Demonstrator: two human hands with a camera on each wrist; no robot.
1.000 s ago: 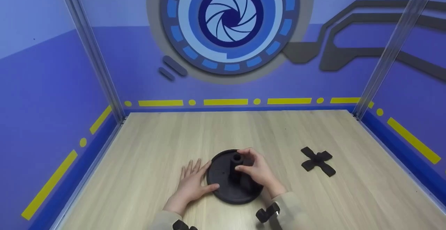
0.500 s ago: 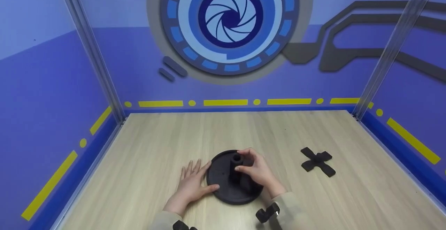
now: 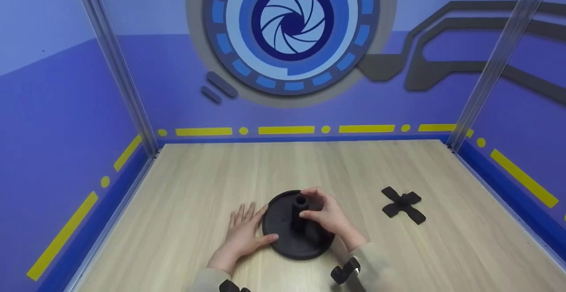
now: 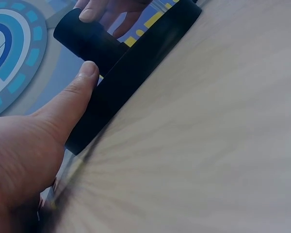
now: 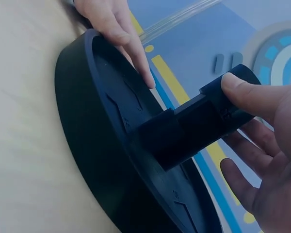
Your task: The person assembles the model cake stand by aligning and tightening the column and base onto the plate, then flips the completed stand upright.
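Black post (image 3: 297,222) pinched near top by right hand (image 3: 330,216), upright on round base (image 3: 279,221) on tabletop (image 3: 212,172); base touched by spread left hand (image 3: 244,234); presumably stiff, light, best gripped high

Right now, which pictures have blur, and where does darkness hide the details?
Head view: fairly sharp, even light, though the black disc shows little detail; left wrist view: the tabletop looks smeared, the lower-left corner dark and blurred; right wrist view: tabletop soft, the black post very dark underneath.
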